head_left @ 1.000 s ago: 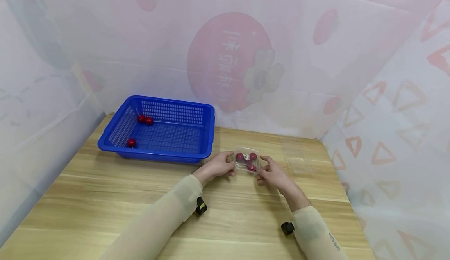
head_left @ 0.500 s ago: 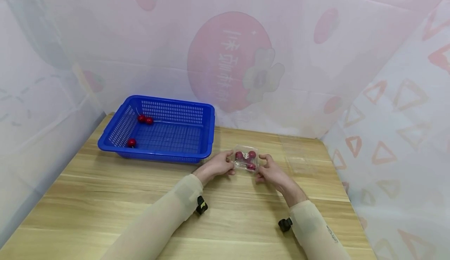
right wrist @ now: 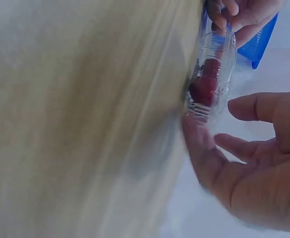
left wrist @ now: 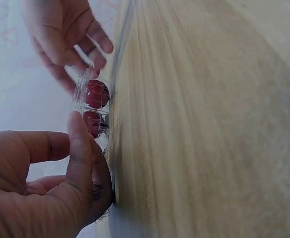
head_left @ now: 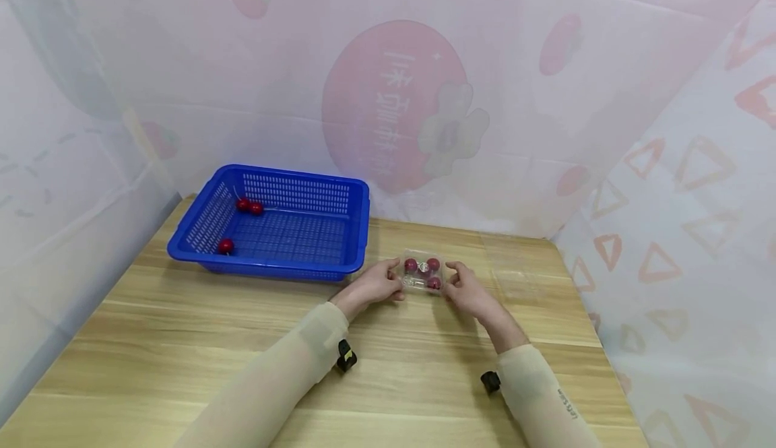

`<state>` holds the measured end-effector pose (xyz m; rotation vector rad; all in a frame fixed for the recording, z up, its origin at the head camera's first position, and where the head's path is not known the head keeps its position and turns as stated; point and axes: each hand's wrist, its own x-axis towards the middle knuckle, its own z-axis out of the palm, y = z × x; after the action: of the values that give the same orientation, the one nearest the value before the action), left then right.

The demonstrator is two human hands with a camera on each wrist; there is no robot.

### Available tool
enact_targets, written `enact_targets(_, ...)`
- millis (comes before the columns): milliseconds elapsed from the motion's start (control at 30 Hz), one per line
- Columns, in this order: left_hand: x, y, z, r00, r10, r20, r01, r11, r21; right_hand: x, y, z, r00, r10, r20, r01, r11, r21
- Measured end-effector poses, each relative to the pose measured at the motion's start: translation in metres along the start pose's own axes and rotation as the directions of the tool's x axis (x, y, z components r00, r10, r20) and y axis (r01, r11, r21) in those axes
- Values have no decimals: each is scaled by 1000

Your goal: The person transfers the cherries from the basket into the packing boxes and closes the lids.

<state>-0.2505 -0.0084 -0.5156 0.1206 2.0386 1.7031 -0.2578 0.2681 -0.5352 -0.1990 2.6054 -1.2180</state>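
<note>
Now the left fingers (left wrist: 80, 153) pinch a clear box (head_left: 415, 282), its sticker (head_left: 424, 267) illegible, the right fingers (right wrist: 256, 106) parted

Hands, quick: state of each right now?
Left hand: pinching one end of the clear box.
Right hand: open, at the box's other end, contact unclear.

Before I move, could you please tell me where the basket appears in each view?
Head: the basket sits left of centre.
Left wrist: not in it.
Right wrist: only part shows, upper right.
Shared landmark: the clear box, in all three views.
</note>
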Motion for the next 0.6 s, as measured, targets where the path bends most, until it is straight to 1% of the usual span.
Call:
enact_targets(33, -1, 0, 0, 1000, 2, 1, -2, 1000, 3, 0, -3, 1, 999, -28, -34, 26, 997, -75)
enact_targets(67, -1, 0, 0, 1000, 5, 0, -5, 1000, 8, -1, -8, 2, 996, -63, -66, 52, 988, -147)
enact_targets(100, -2, 0, -1, 1000, 10, -2, -10, 1000, 17, -5, -19, 4, 990, -107, -87, 86, 972, -220)
enact_targets(167, -3, 1, -1, 1000, 25, -7, -25, 999, 48, -18, -46, 10, 979, -181, -96, 137, 927, -349)
enact_targets(200, -4, 1, -1, 999, 32, -9, -31, 998, 61, -24, -59, 14, 969, -232, -82, 180, 895, -409)
enact_targets(267, -5, 2, -1, 999, 43, -17, -41, 995, 94, -30, -72, 22, 950, -306, -57, 239, 835, -495)
enact_targets(300, -6, 3, -1, 999, 46, -20, -44, 993, 110, -32, -75, 26, 944, -326, -44, 255, 810, -528)
enact_targets(333, -6, 3, 0, 999, 48, -22, -45, 992, 121, -32, -77, 28, 942, -332, -36, 260, 796, -547)
enact_targets(367, -6, 4, 0, 998, 54, -25, -50, 990, 135, -31, -77, 30, 942, -335, -32, 262, 789, -556)
enact_targets(400, -6, 4, 0, 998, 58, -25, -54, 988, 147, -29, -76, 30, 944, -328, -29, 257, 789, -558)
enact_targets(500, -3, 2, -1, 996, 92, -9, -88, 975, 202, -24, -74, 27, 960, -278, -27, 220, 813, -539)
enact_targets(533, 2, -4, -2, 993, 119, -4, -115, 965, 236, -22, -73, 25, 965, -262, -23, 210, 818, -535)
enact_targets(600, 6, -8, -3, 987, 158, 13, -155, 944, 292, -17, -72, 21, 971, -240, -10, 198, 823, -533)
